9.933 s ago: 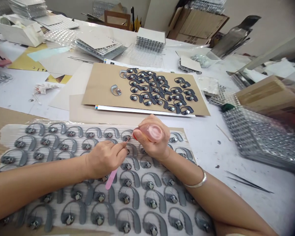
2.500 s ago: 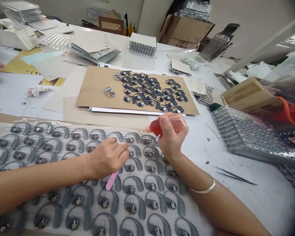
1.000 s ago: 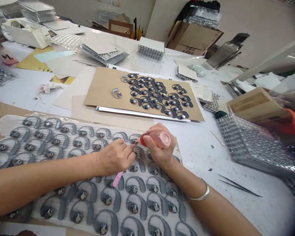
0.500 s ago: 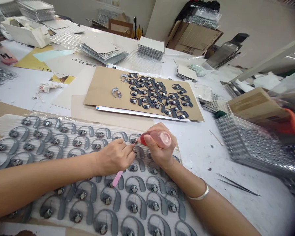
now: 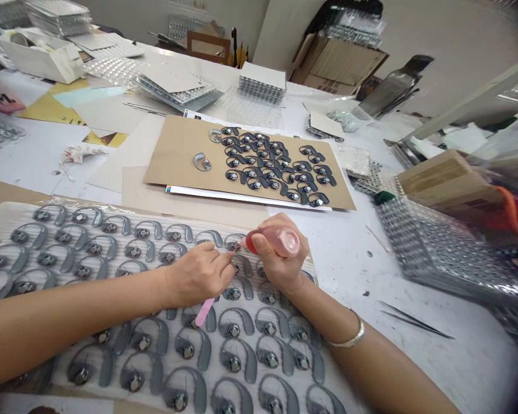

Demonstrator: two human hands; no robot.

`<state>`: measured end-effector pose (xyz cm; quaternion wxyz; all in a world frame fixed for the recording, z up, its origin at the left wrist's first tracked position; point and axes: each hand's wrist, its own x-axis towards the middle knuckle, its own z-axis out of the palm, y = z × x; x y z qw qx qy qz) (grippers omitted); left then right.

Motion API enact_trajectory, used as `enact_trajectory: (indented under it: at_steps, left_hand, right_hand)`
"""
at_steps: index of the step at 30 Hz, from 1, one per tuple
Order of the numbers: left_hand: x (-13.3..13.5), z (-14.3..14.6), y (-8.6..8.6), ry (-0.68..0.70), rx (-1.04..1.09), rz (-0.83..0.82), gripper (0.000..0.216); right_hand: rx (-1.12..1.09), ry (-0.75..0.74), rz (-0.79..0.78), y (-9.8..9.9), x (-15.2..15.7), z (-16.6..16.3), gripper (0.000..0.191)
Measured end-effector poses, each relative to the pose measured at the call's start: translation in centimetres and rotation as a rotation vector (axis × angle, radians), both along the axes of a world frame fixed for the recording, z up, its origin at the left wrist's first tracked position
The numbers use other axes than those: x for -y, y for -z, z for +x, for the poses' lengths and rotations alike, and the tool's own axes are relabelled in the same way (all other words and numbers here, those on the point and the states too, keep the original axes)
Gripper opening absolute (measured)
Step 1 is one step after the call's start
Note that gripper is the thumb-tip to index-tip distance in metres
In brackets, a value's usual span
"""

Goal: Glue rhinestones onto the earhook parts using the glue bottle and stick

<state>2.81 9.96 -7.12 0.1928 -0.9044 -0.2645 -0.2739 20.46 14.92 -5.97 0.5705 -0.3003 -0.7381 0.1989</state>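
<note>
My right hand is wrapped round a small reddish squeeze bottle, tilted with its thin tip pointing left. That tip is at the round metal part of a grey ear-hook piece in the back row. My left hand is closed on a slim pink tool, whose flat end sticks out below the fist. Its fingertips meet the same piece, close to the bottle tip; the tool's working end is too small to make out. Rows of similar grey ear-hook pieces with fine wires lie beneath both forearms on a white ribbed sheet.
Behind the sheet, a brown board bears many dark ear-hook pieces and two lighter ones. Black tweezers lie at right, near stacked clear plastic trays and a cardboard box. A white box stands far left.
The view has shifted very slightly. Both hands keep nearly the same place, with the bottle tip and the left fingertips still at the same ear-hook piece.
</note>
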Motion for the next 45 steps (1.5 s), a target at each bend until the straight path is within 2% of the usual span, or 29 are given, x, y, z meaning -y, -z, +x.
enact_trajectory:
  at_steps: [23,28,33,40,45]
  left_hand:
    - [-0.05,-0.02,-0.16,-0.004,0.017,-0.015,0.02]
    - [-0.03,-0.1,-0.08,-0.008,0.008,-0.032,0.019]
    - [0.03,-0.2,0.11,-0.01,0.012,-0.042,0.016]
    - [-0.01,-0.09,0.48,-0.02,0.017,-0.046,0.021]
    - [0.02,-0.17,0.45,-0.026,0.015,-0.05,0.022]
  right_hand:
    - [0.034,0.041,0.045,-0.16,0.0,0.06,0.011]
    - [0.03,0.054,0.016,0.01,0.05,0.25,0.012]
    - [-0.029,0.086,0.078,0.28,-0.02,0.41,0.012]
    - [-0.03,0.063,0.008,0.42,-0.02,0.49,0.012]
    - [-0.028,0.061,0.018,0.37,-0.02,0.38,0.012]
